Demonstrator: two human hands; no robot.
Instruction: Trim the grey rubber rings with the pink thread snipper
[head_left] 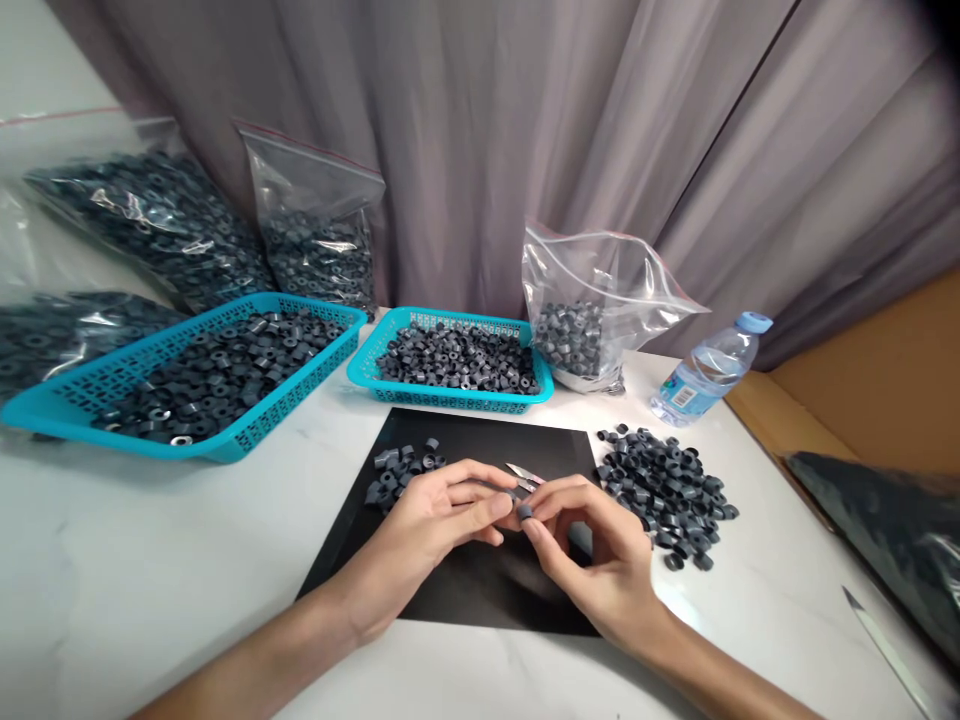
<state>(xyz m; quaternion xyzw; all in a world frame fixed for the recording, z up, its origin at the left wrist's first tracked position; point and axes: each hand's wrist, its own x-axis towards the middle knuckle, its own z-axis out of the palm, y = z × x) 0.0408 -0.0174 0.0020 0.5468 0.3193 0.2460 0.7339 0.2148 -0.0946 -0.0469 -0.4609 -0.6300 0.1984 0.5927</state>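
Above a black mat (495, 585), my two hands meet at the fingertips. Between the thumb and fingers of my right hand (600, 550) is a small grey plastic cap (524, 512). My left hand (446, 515) is closed in a pinch right beside it, on a small grey plastic piece (515, 496) mostly hidden by the fingers. Just beyond the fingertips show the pointed blades of small scissors (523, 474); whether my right hand holds them or they lie on the mat, I cannot tell. A small pile of grey parts (390, 475) lies on the mat, left of my left hand.
Right of the mat is a heap of dark grey rings (667, 490). Behind stand two blue baskets (300, 395) (450, 393) of grey parts, filled zip bags (319, 235) (574, 330) and a water bottle (705, 370). A knife-like blade (885, 645) lies right, near a cardboard box (877, 390).
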